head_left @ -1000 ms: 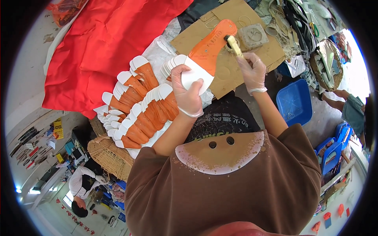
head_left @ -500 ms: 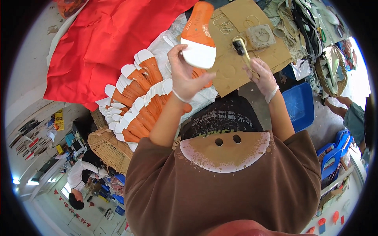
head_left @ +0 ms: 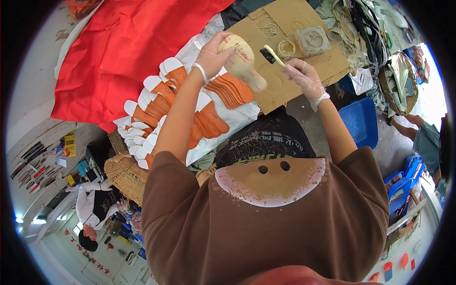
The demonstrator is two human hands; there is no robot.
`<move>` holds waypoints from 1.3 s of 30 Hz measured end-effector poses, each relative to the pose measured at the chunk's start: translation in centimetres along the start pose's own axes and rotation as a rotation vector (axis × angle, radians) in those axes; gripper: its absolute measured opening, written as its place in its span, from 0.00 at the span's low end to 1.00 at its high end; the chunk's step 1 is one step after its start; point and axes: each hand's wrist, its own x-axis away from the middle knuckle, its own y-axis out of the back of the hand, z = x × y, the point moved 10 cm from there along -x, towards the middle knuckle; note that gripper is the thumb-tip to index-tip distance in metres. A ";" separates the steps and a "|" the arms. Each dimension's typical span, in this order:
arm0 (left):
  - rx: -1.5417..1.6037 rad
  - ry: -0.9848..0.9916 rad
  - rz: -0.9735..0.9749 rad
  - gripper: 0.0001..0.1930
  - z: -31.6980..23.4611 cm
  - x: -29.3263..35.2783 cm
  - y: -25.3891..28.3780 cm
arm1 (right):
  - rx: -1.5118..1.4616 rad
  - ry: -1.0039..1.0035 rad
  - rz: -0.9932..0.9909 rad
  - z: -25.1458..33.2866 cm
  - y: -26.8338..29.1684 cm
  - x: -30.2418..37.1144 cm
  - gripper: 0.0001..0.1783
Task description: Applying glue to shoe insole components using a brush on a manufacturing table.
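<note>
My left hand (head_left: 211, 56) has its fingers closed on the broad end of one insole (head_left: 238, 54), and my right hand (head_left: 306, 78) has its fingers closed round the handle of one brush (head_left: 275, 56). The insole shows me its cream face and is lifted above the surface. It reaches out to the right of my left fingers, its long axis running from the broad end at upper left to the narrow end at lower right. From my right fingers it lies leftward, with the brush between. The dark bristles sit just beside the insole's right edge, apart from it in this view, and the brush points up and left, away from my right fingers. My left hand is plainly the nearer one, since it grips the insole; only the brush's head bridges most of the gap on the other side.

Counting: one insole in hand, one brush, two gloved hands. Many orange-and-white insoles (head_left: 232, 90) lie fanned on a white sheet (head_left: 243, 114), overlapping too much for me to count. On the brown cardboard (head_left: 280, 90) I see one ring (head_left: 287, 54), one square block (head_left: 317, 45) and at least two loops of thin cord (head_left: 267, 28). One blue tub (head_left: 358, 126) is to my right; one red cloth (head_left: 114, 61) spreads at far left.
</note>
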 end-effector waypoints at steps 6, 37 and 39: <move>0.756 0.181 0.202 0.20 -0.2 1.0 -3.2 | 0.169 0.249 -0.168 2.7 -1.0 0.7 0.10; 1.204 0.098 -0.193 0.18 -1.0 5.9 1.5 | 0.475 0.078 -0.207 3.9 7.2 2.9 0.10; 1.113 0.030 -0.228 0.18 -2.8 6.8 -0.3 | 0.511 0.143 -0.480 3.6 7.8 3.3 0.12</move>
